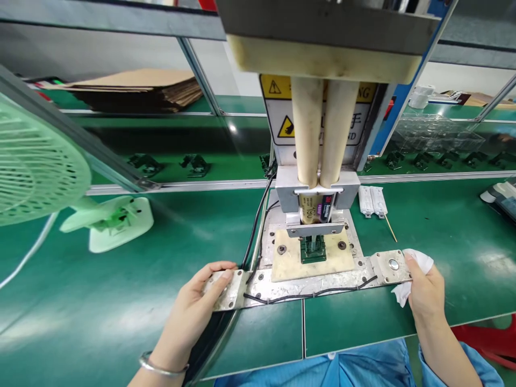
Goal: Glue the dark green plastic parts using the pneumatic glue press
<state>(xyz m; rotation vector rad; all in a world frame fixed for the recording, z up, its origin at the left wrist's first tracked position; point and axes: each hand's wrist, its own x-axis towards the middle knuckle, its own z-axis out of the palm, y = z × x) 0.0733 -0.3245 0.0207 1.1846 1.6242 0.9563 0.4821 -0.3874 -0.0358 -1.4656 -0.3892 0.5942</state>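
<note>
A press machine (322, 134) with two cream cylinders stands over a beige base plate (290, 263). A small dark green part (313, 250) sits in the fixture under the press head. My left hand (193, 312) lies on the left metal button box (226, 290), fingers stretched over it. My right hand (423, 293) rests beside the right button box (389, 266), thumb near its round button, with a white cloth (419, 263) bunched in the fingers. A bangle circles my left wrist.
A pale green desk fan (40, 166) stands at the left on the green mat (121, 301). Small white packets (373, 200) and a thin stick lie right of the press. Flattened cardboard (141, 88) and clear plastic trays (439, 137) sit behind the conveyor, which carries several dark parts.
</note>
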